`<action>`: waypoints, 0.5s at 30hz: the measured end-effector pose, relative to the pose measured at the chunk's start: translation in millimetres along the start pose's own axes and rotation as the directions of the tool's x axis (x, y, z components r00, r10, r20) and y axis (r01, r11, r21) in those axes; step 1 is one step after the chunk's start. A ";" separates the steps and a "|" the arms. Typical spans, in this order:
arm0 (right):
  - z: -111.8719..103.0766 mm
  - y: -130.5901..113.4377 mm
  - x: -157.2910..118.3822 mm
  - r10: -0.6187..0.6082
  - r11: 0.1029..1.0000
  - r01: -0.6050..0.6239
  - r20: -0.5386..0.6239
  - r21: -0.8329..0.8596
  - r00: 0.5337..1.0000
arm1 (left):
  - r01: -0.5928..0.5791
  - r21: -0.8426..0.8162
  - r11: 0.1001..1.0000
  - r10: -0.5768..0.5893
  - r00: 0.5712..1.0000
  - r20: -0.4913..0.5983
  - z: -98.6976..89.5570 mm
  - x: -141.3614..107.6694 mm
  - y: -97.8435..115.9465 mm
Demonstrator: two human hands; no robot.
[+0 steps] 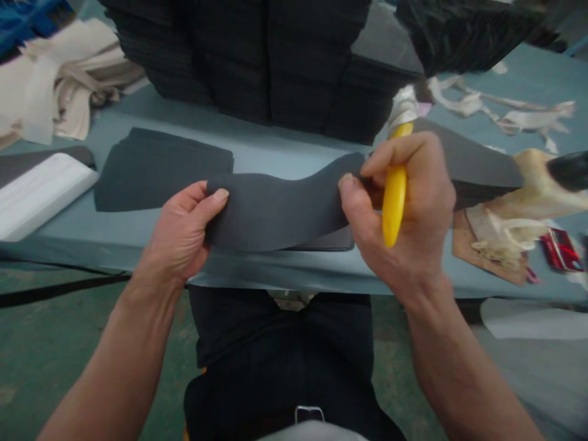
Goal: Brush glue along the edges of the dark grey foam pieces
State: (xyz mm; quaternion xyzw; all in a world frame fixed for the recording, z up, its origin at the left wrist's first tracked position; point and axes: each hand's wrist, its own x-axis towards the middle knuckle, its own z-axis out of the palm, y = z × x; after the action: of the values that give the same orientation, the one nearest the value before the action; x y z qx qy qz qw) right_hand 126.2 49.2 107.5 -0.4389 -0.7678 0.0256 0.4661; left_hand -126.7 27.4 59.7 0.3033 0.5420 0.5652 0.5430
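Between my two hands a dark grey flat piece of sheet material (275,211) is stretched out, bent in a shallow wave above the table. My left hand (181,226) pinches its left end, thumb on top. At the other end, my right hand (408,202) grips the sheet between thumb and fingertips. A yellow handle (395,199) with white wrapping at its upper end is also tucked in my right hand; its kind is not clear. Under the held sheet the edge of another dark piece (321,240) shows. Left of it lies a pile of similar dark pieces (156,168).
Tall stacks of dark sheets (275,67) rise at the back of the blue-grey table (294,269). Beige fabric strips (68,79) and a white block (46,190) are at left. At right are more dark pieces (478,153), a glue-stained container (528,184) and a red object (563,250).
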 end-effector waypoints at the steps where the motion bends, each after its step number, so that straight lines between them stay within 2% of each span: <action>1: -0.6 6.4 -8.8 0.029 0.999 -0.029 0.000 -0.027 1.000 | -0.018 0.040 0.999 0.017 1.000 0.009 2.4 1.2 -0.1; 4: -1.5 26.0 -35.1 0.087 0.992 -0.087 -0.009 -0.086 0.996 | -0.089 0.184 0.979 0.081 0.995 0.052 6.6 6.0 3.5; 8: 3.3 47.4 -63.2 0.083 0.979 -0.085 -0.019 -0.186 0.996 | -0.161 0.421 0.893 0.112 0.984 0.139 5.2 14.5 4.3; 10: 8.3 54.9 -72.6 0.082 0.973 -0.081 -0.005 -0.215 0.997 | -0.181 0.554 0.813 0.104 0.980 0.167 2.4 18.4 -0.4; 12: 13.0 60.5 -79.2 0.078 0.972 -0.074 0.008 -0.223 0.997 | -0.200 0.695 0.691 0.100 0.978 0.182 -0.4 21.0 -6.1; 14: 16.0 64.4 -83.5 0.067 0.973 -0.064 0.010 -0.220 0.998 | -0.209 0.783 0.586 0.098 0.977 0.188 -2.0 22.5 -9.9; 15: 16.8 65.7 -85.1 0.067 0.974 -0.063 0.007 -0.216 0.998 | -0.207 0.799 0.564 0.096 0.978 0.186 -2.2 23.2 -10.7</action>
State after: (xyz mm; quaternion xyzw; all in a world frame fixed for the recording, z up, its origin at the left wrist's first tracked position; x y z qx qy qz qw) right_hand 171.8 36.3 9.6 -0.5116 -0.7546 -0.0395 0.4089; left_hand -131.0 46.8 43.4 0.5975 0.6786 0.2783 0.3240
